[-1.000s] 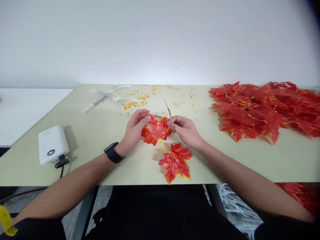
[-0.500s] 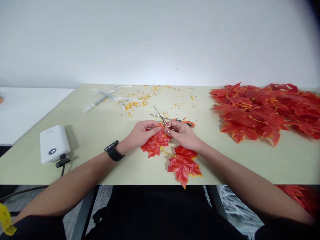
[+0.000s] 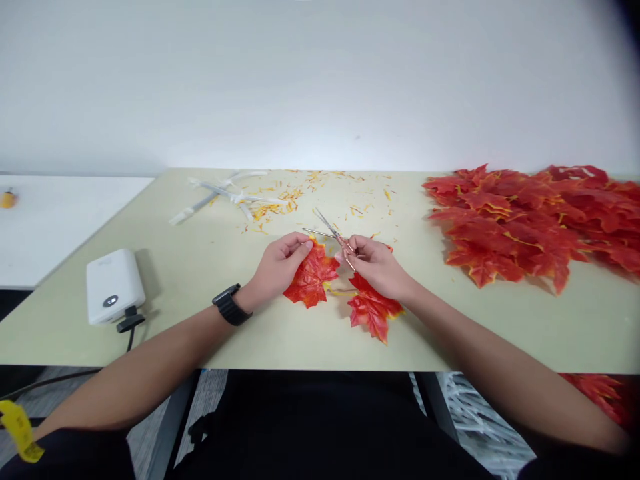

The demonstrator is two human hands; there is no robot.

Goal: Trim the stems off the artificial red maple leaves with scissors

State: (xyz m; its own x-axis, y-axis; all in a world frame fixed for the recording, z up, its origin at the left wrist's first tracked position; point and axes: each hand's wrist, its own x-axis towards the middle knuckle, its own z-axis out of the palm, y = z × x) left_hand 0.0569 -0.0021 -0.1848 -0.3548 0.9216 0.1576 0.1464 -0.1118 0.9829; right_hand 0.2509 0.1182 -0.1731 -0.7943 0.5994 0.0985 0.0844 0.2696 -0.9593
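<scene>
A red leaf [image 3: 313, 277] is pinched near its upper tip by the left hand [image 3: 279, 267] over the tabletop [image 3: 235, 348], while copper-handled scissors [image 3: 343, 244] are gripped in the right hand [image 3: 376, 264]. A 2nd leaf [image 3: 371, 308] is seen just below the right hand. Yellow scraps [image 3: 270, 211] are strewn beyond, with more leaves [image 3: 510, 230] heaped at right.

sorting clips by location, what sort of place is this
Probably an indoor craft workspace: scissors in the right hand, yellow trimmings strewn across the table, and heaped artificial maple leaves.
</scene>
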